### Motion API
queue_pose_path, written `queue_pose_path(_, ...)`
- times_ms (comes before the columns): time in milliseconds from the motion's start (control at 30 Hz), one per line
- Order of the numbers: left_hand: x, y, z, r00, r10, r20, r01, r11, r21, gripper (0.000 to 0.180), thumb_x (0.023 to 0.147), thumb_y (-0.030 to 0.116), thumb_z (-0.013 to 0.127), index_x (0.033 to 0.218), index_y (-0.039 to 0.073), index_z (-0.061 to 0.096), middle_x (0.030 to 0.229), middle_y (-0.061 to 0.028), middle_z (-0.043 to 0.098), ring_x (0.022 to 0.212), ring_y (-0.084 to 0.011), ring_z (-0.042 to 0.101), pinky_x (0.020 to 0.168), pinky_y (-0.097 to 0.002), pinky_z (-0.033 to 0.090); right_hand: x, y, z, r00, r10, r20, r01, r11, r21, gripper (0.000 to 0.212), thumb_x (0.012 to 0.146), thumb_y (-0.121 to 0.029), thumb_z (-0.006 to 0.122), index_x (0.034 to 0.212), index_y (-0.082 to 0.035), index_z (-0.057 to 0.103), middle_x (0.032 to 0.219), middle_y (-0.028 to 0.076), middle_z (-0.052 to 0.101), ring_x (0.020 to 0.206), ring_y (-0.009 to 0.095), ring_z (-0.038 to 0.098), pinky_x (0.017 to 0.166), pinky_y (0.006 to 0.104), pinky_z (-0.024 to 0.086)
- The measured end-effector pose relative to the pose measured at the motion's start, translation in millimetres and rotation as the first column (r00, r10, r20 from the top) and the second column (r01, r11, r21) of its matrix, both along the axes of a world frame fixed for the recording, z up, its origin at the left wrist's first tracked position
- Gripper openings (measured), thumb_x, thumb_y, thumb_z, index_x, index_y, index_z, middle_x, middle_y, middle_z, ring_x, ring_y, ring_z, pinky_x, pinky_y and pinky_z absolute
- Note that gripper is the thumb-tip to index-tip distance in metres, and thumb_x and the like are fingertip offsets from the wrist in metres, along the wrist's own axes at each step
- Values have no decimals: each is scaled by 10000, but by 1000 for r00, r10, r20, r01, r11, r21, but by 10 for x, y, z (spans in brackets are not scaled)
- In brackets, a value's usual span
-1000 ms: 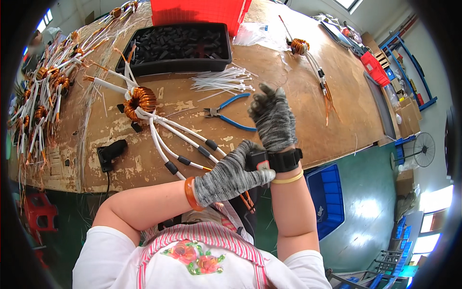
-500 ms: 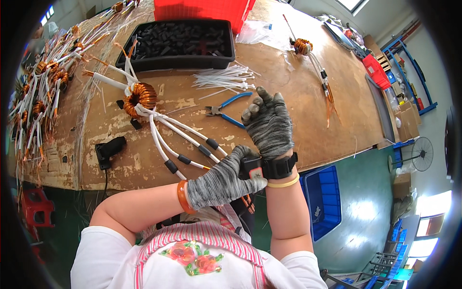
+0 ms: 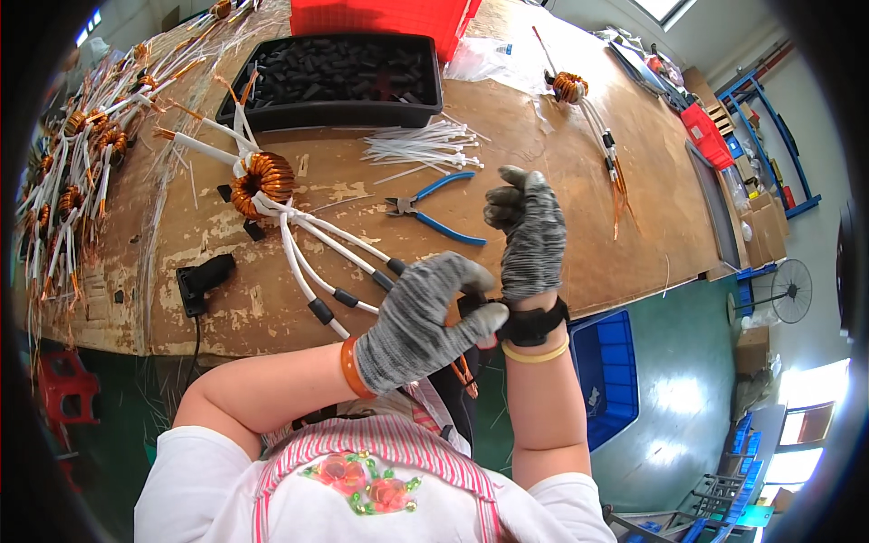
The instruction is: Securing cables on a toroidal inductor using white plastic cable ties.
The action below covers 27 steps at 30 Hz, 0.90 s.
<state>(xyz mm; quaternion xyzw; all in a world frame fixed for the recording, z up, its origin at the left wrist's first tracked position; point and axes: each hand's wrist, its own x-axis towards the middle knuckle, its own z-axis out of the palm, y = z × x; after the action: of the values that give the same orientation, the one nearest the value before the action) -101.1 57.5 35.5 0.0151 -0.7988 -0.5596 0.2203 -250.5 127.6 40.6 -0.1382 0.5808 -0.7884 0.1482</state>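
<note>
Presently I log left hand clamped on black wrist strap, right hand loosely half-curled, unclenched.

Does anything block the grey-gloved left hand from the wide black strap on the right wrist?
Nothing visible: the left hand is close beside the strap, with a small dark piece, partly hidden, between its thumb and fingers.

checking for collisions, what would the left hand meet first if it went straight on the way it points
The left hand would likely meet the black strap around the right wrist first; its fingers look almost against it, depth unclear.
</note>
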Motion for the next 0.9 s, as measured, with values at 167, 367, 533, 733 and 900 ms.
queue_pose_path(167,-137,34,-27,994,-62,93,53,995,89,324,777,273,773,912,16,629,817,-100,626,810,-235,626,753,-337,492,48,-24,19,992,124,-23,-115,966,229,298,989,-271,483,1006,-16,636,760,72,644,668,125,584,645,251,478)
queue_pose_path(367,-127,-7,-134,996,-88,2,88,993,-78,146,853,109,681,939,10,615,850,-86,632,837,-181,619,767,-293,490,51,-64,-34,990,93,-109,-51,939,339,282,957,-260,541,1005,0,636,778,110,660,708,162,623,688,284,504)
queue_pose_path(533,-150,-17,-282,971,-220,-94,233,781,579,109,920,116,592,994,45,556,907,5,592,855,-95,553,780,-261,473,-84,-68,-109,871,117,-477,207,794,572,288,962,-273,529,977,-11,648,761,94,661,680,154,596,665,290,472)
queue_pose_path(733,-238,-33,-232,987,-42,-152,70,981,184,282,750,47,713,981,86,556,828,15,561,699,-102,525,662,-243,433,-4,-100,10,827,290,-482,217,626,749,343,945,-332,534,941,-6,639,808,161,668,747,311,625,703,366,482)
queue_pose_path(900,-353,-75,25,888,72,-454,-311,822,-477,206,735,77,690,935,101,648,697,-37,604,626,-268,560,601,-386,432,99,-149,-70,703,357,-615,350,579,736,348,960,-358,485,827,-58,603,774,181,634,782,365,625,701,441,493)
